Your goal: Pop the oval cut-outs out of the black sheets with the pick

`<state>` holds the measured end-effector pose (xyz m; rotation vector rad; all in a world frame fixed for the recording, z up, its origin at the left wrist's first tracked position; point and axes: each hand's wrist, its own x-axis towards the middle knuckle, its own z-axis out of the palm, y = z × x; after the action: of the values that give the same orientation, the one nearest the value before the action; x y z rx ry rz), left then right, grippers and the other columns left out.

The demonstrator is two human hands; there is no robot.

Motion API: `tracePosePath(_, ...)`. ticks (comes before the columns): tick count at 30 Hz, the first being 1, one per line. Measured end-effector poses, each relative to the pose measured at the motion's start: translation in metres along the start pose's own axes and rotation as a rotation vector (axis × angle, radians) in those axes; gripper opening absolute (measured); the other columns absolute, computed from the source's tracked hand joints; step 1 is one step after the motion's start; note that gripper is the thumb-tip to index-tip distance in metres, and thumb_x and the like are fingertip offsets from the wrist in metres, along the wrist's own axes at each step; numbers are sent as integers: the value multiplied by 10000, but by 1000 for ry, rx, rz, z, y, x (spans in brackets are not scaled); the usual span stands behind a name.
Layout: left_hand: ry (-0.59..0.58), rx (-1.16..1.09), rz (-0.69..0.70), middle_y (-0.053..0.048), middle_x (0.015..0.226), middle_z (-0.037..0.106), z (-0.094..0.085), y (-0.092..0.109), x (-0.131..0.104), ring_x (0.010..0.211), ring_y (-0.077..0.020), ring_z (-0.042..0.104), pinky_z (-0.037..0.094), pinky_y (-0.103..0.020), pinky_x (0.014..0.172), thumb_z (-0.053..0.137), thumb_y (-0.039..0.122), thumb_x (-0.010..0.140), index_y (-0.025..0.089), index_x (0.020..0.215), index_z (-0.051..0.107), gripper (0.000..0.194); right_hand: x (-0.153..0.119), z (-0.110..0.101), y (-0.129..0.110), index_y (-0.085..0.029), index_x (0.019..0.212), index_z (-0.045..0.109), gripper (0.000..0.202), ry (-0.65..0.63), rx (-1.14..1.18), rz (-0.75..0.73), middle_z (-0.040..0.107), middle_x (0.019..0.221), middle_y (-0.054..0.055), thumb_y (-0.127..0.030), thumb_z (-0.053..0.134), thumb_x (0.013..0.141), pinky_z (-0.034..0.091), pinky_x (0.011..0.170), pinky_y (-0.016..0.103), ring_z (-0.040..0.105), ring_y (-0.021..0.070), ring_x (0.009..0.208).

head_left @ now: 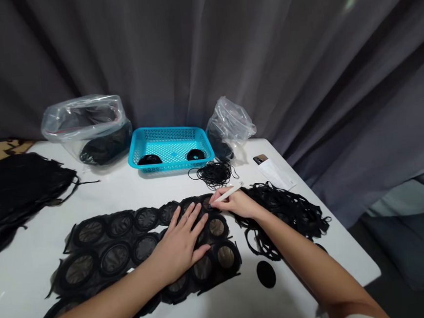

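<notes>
A black sheer fabric sheet (115,258) with rows of round rings lies across the white table. My left hand (180,247) rests flat on it with the fingers spread. In my right hand (239,203) is a slim white pen-like tool (229,192), pinched between thumb and fingers. Its lower end meets a ring (208,202) at the sheet's upper right corner. I cannot make out what kind of tip it has. Just right of the sheet lies a pile of black ring-shaped strips (289,211), partly behind my right forearm. A black disc (266,274) sits below the pile.
Behind the sheet stands a blue basket (174,167) holding black coils, with clear plastic bags (84,117) on both sides. A tangle of black cords (216,174) lies before it. Dark fabric (20,193) covers the left; a phone (259,159) and white paper (276,174) lie right.
</notes>
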<state>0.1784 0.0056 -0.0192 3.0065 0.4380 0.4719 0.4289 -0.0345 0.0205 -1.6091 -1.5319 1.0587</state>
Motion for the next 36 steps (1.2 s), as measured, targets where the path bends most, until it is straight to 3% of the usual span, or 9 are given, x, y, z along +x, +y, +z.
tracePosePath(12, -34, 32, 10, -192, 1608, 328, -1, 1, 1, 1495, -367, 285, 231, -590, 1183, 573, 510, 968, 149, 1510, 416, 670, 2, -4, -6, -175, 837, 667, 97, -47, -57, 22, 684, 852, 20, -271, 671, 855, 440, 690, 259, 581, 151, 745)
tracePosePath(15, -37, 37, 8, -193, 1601, 341, -2, 1, 2, 1494, -365, 287, 231, -588, 1185, 586, 500, 960, 150, 1510, 415, 674, -3, 8, -9, -181, 794, 623, 96, -8, -166, -60, 668, 877, 27, -219, 649, 878, 452, 725, 269, 587, 156, 772)
tracePosePath(18, -35, 27, 8, -195, 1599, 345, -1, 2, 1, 1493, -364, 292, 232, -578, 1190, 585, 490, 961, 144, 1518, 403, 680, -11, 27, -11, -190, 832, 598, 80, 43, -422, -217, 662, 954, 55, -160, 605, 906, 455, 793, 296, 590, 184, 862)
tracePosePath(20, -28, 9, 7, -191, 1601, 342, -1, 2, 2, 1494, -365, 288, 221, -582, 1195, 567, 480, 971, 142, 1515, 409, 659, -13, 33, -11, -200, 867, 599, 76, 112, -590, -233, 670, 944, 64, -128, 615, 884, 445, 820, 319, 586, 213, 890)
tracePosePath(22, -25, -8, 3, -192, 1603, 340, -1, 1, 2, 1496, -370, 281, 215, -593, 1196, 551, 474, 981, 140, 1496, 438, 624, -11, 25, -11, -197, 855, 592, 99, 239, -682, -170, 672, 907, 88, -105, 576, 888, 432, 835, 352, 582, 246, 891)
tracePosePath(26, -17, -23, 7, -200, 1603, 334, -6, 2, 4, 1495, -383, 275, 258, -605, 1180, 533, 487, 996, 139, 1466, 471, 588, -16, -8, -16, -187, 904, 580, 196, 504, -514, -29, 682, 985, 136, -176, 404, 990, 432, 843, 378, 606, 257, 895)
tracePosePath(29, -3, -57, 33, -167, 1615, 327, -11, 7, -1, 1512, -369, 233, 234, -601, 1196, 557, 451, 997, 193, 1425, 515, 502, -37, -7, -23, -212, 875, 606, 146, 388, -299, -27, 722, 976, 69, -262, 505, 967, 469, 800, 326, 645, 217, 854)
tracePosePath(33, -44, -115, 87, -133, 1621, 329, -9, 16, -16, 1512, -382, 226, 215, -622, 1192, 647, 416, 946, 272, 1408, 542, 495, -65, 27, -24, -214, 770, 576, 150, 111, -106, -29, 721, 954, 37, -226, 552, 918, 477, 813, 309, 654, 193, 897)
tracePosePath(36, -80, -102, 89, -140, 1644, 269, -6, 19, -23, 1516, -404, 191, 226, -643, 1178, 679, 376, 922, 292, 1460, 493, 576, -72, 40, -19, -211, 729, 522, 177, 93, -38, -33, 690, 984, 49, -216, 570, 899, 459, 865, 332, 629, 199, 948)
